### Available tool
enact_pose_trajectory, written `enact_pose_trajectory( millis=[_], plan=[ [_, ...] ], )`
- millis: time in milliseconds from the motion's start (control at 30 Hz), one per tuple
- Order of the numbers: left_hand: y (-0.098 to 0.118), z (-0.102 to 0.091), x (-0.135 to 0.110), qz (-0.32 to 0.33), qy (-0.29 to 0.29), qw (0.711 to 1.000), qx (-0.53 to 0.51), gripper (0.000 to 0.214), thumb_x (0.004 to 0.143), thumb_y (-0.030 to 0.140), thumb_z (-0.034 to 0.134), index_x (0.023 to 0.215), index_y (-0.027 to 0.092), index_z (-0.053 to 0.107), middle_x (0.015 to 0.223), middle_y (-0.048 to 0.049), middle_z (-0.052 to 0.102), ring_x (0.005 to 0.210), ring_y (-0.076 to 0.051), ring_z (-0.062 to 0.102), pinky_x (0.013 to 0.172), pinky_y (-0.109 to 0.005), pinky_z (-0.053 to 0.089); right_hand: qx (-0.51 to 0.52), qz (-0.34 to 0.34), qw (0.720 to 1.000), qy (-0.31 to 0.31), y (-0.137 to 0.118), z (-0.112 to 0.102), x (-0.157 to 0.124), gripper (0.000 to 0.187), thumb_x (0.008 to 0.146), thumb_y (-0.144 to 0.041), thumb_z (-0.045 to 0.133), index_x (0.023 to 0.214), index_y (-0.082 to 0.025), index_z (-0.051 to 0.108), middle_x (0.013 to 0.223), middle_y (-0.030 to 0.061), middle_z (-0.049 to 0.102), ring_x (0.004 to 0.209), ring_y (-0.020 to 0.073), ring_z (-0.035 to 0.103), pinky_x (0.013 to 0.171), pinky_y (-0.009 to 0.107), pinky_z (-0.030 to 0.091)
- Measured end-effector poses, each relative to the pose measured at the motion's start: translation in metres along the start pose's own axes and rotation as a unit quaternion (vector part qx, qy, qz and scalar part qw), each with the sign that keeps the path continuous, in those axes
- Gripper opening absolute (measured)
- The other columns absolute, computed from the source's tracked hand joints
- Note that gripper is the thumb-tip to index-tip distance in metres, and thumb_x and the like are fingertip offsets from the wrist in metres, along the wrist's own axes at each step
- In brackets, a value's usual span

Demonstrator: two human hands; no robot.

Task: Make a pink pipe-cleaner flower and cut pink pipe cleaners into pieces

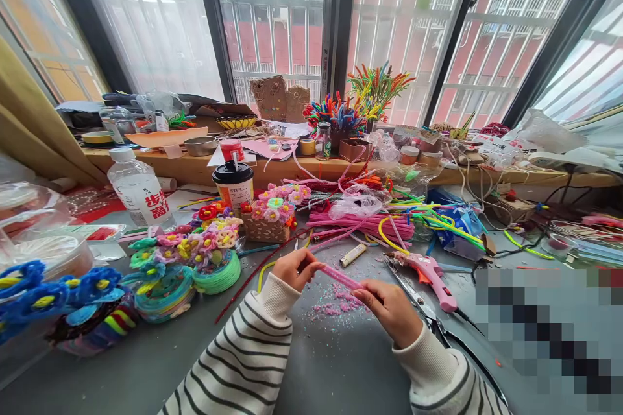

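A short pink pipe cleaner (339, 277) is stretched between my two hands above the grey table (321, 363). My left hand (296, 268) pinches its left end. My right hand (387, 308) pinches its right end. Both arms wear striped sleeves. Pink fuzz crumbs (335, 306) lie scattered on the table just under the pipe cleaner.
A pink glue gun (431, 274) and scissors (413, 295) lie right of my hands. A heap of pink and coloured pipe cleaners (370, 224) sits behind. Flower baskets (195, 259), a lidded cup (233, 183) and a water bottle (141, 191) stand at left.
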State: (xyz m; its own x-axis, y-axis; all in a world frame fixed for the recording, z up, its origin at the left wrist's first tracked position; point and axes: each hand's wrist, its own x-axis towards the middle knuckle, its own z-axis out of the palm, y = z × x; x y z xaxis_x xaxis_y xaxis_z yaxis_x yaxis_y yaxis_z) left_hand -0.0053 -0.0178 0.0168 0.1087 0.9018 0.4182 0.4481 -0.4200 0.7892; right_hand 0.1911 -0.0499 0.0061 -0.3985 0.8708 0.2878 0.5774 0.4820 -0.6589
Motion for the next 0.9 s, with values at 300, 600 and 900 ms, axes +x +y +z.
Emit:
enact_pose_trajectory(
  millis=[300,600,900],
  plan=[
    [0.0021,0.0011,0.0014,-0.128,-0.052,0.968,-0.208,0.020,0.054,0.031,0.062,0.057,0.012,0.053,0.045,0.0017,0.054,0.042,-0.009,0.050,0.046,-0.020,0.044,0.015,-0.054,0.998,0.013,0.0014,0.0036,-0.0027,0.036,0.080,-0.038,0.032,0.070,-0.020,0.062,0.057,0.0028,0.060,0.051,0.0140,0.053,0.048,0.021,0.033],
    [0.0059,0.0003,-0.0002,-0.133,-0.080,0.962,-0.223,0.019,0.054,0.028,0.062,0.062,0.011,0.058,0.049,0.0003,0.056,0.045,-0.009,0.051,0.046,-0.020,0.044,0.034,-0.026,0.999,0.010,0.0006,0.0014,-0.0036,0.037,0.078,-0.040,0.034,0.069,-0.020,0.064,0.056,0.0034,0.061,0.051,0.0146,0.053,0.048,0.022,0.033],
    [0.0013,-0.0042,0.0005,-0.146,-0.087,0.974,-0.153,0.021,0.057,0.033,0.059,0.059,0.012,0.058,0.045,0.0001,0.055,0.042,-0.010,0.052,0.045,-0.021,0.045,-0.015,0.019,0.998,0.053,-0.0010,-0.0002,-0.0037,0.031,0.077,-0.037,0.037,0.075,-0.016,0.059,0.054,0.0017,0.056,0.048,0.0125,0.047,0.046,0.022,0.033]
  ],
)
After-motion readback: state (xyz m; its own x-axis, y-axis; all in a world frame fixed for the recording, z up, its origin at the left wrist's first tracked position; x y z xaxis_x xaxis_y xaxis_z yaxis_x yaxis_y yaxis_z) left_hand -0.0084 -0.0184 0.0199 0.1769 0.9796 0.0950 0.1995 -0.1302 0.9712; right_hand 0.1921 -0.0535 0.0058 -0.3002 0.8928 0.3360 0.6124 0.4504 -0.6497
